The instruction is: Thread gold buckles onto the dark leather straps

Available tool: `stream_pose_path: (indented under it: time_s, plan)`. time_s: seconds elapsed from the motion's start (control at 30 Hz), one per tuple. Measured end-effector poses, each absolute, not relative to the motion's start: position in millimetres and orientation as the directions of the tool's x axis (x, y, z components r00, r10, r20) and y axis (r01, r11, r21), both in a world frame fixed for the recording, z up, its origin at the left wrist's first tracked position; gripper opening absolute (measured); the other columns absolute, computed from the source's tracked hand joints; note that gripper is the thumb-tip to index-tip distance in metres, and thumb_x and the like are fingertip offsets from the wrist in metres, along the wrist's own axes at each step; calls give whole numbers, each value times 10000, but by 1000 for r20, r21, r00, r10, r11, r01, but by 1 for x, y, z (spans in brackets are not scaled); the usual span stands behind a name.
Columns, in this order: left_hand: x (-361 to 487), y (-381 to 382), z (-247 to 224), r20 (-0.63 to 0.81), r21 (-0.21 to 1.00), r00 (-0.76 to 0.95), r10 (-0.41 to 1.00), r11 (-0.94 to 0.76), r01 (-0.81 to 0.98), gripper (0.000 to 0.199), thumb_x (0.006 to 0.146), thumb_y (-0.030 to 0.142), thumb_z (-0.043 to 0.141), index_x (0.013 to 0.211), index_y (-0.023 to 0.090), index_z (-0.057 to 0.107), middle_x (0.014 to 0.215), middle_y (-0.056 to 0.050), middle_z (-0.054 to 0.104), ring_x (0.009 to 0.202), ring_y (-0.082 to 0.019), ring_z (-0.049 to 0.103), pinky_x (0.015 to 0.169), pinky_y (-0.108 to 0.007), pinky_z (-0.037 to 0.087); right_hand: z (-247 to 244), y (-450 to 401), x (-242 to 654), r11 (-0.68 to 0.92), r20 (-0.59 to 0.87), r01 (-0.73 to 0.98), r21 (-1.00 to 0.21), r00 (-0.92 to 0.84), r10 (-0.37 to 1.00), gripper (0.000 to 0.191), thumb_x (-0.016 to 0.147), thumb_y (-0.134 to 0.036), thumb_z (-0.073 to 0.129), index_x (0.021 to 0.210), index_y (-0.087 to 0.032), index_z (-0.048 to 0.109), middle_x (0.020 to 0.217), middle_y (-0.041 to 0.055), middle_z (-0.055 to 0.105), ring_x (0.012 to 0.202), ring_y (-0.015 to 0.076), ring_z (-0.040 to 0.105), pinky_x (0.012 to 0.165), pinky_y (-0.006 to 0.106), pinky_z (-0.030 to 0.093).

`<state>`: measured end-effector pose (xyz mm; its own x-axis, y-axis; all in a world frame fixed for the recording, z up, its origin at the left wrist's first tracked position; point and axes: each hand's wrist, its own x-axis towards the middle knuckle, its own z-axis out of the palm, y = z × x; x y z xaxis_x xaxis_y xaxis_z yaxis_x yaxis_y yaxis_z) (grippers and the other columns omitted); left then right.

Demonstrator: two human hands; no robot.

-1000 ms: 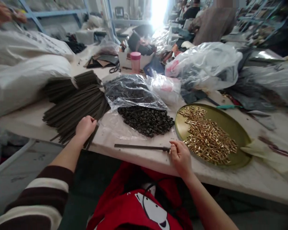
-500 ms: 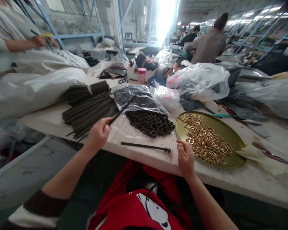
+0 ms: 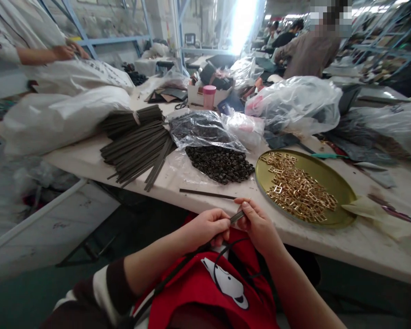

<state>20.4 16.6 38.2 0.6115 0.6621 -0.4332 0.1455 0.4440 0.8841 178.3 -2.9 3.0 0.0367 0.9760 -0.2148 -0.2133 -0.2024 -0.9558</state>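
My left hand (image 3: 214, 226) is closed on a dark strap (image 3: 237, 217), just in front of the table edge. The fingers of my right hand (image 3: 260, 226) pinch the same strap near its end, close to the left hand. The strap's long tail appears to trail down to the left over my red apron. Another dark strap (image 3: 205, 193) lies on the table just beyond my hands, its right end hidden behind my right fingers. Whether my right hand also holds a buckle is hidden.
A fan of dark straps (image 3: 133, 148) lies at left. Small black loops (image 3: 222, 165) spill from a clear plastic bag. A gold-coloured tray (image 3: 342, 192) holds many gold buckles (image 3: 301, 192) at right. Behind are a pink-lidded jar (image 3: 209, 96) and plastic bags. Other people work further back.
My left hand has brought its strap from beside the strap pile right and down toward me. My right hand has moved slightly left and now grips that strap too. The camera view has shifted.
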Motion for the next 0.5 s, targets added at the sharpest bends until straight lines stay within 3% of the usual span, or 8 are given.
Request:
stream_pose_path:
  time_s: [0.17,0.5]
  plan:
    - [21,15,41,-433,841,641,634,541,33,126,752,244,491,818,136,490,597,40,517,402,-26,401,404,-155,290,-5,2,179,-318,-321,-447,-836,-69,944,258,769,-363,574,951,-189,518,475,-95,389,418,60,303,425,193,227]
    - [23,28,20,-356,818,673,649,564,-111,170,762,274,536,842,145,460,648,32,548,404,-15,381,399,-149,260,-22,15,162,-455,-463,-536,-711,-130,877,314,706,-380,623,947,-215,508,475,-95,428,368,63,344,378,181,245]
